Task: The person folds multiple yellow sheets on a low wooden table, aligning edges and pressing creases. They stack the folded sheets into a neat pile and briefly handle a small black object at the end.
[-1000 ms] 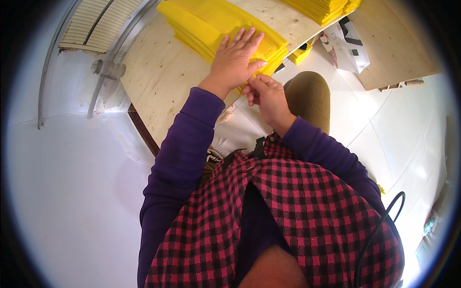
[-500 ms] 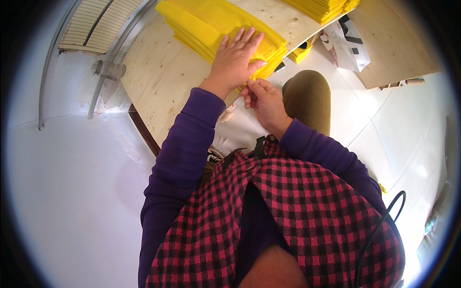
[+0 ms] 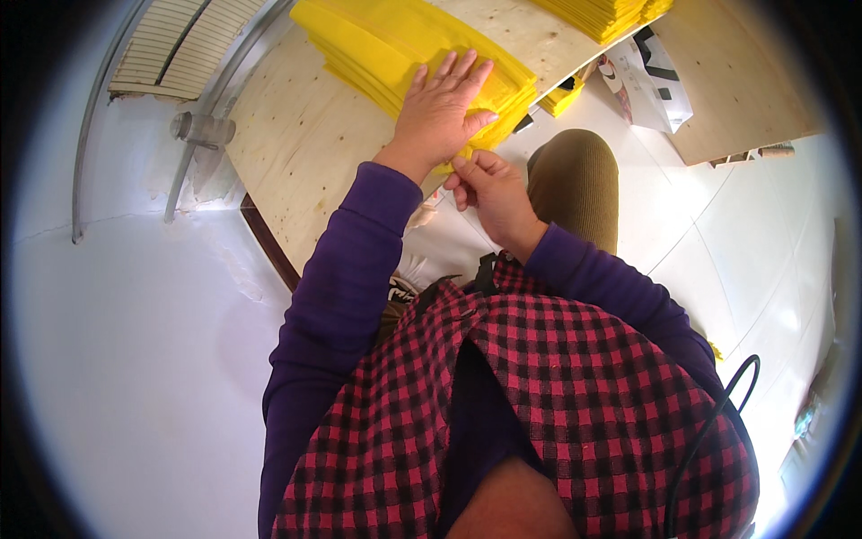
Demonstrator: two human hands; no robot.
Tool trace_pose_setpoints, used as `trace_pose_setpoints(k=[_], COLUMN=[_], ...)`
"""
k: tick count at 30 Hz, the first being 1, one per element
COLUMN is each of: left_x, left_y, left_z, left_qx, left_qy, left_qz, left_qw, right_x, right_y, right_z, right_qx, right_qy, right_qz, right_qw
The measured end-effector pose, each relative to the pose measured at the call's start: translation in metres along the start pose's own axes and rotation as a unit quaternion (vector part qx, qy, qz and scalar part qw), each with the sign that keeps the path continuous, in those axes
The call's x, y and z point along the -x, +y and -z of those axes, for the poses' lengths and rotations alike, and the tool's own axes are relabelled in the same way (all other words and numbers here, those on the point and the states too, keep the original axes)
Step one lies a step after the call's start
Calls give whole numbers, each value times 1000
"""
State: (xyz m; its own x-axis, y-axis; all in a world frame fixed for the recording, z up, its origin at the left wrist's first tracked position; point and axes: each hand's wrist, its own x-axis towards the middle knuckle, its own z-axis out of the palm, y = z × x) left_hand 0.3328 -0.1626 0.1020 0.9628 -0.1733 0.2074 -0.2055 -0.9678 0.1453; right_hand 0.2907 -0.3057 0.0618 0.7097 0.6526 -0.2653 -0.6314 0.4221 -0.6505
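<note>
A thick stack of yellow folded fabric pieces (image 3: 377,40) lies on the wooden table at the top of the view. My left hand (image 3: 440,108) rests palm down on its near end, fingers spread flat over the top piece. Just below, at the table's near edge, my right hand (image 3: 494,193) pinches a bit of yellow fabric (image 3: 444,168) between thumb and forefinger. Its other fingers are curled. How much fabric sits in the pinch is hidden by the fingers.
The pale wooden table (image 3: 296,126) has a second yellow stack (image 3: 606,18) at its far right. Beyond my knee (image 3: 575,189) a white printed bag (image 3: 655,85) stands beside a wooden board (image 3: 736,72). Left of the table are a white wall and a metal pipe (image 3: 202,128).
My right hand's thumb and forefinger have shifted slightly down and left along the fabric's edge. My left hand stays in place on the stack.
</note>
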Motion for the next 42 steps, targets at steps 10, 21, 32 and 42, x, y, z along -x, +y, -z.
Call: trace_pose_setpoints(k=[10, 21, 32, 42], left_x=[1, 1, 1, 1], left_y=[0, -2, -2, -1], left_z=[-1, 2, 1, 3], left_qx=[3, 9, 8, 9], left_qy=[23, 13, 6, 5], left_qz=[-3, -4, -1, -2], left_qw=[1000, 1000, 1000, 1000], right_x=[20, 21, 22, 11], right_y=[-1, -35, -50, -52], right_z=[23, 50, 55, 40], right_qx=[87, 109, 101, 92], right_qy=[-81, -90, -45, -82], right_qz=[-151, -114, -41, -114], right_qw=[981, 983, 993, 986])
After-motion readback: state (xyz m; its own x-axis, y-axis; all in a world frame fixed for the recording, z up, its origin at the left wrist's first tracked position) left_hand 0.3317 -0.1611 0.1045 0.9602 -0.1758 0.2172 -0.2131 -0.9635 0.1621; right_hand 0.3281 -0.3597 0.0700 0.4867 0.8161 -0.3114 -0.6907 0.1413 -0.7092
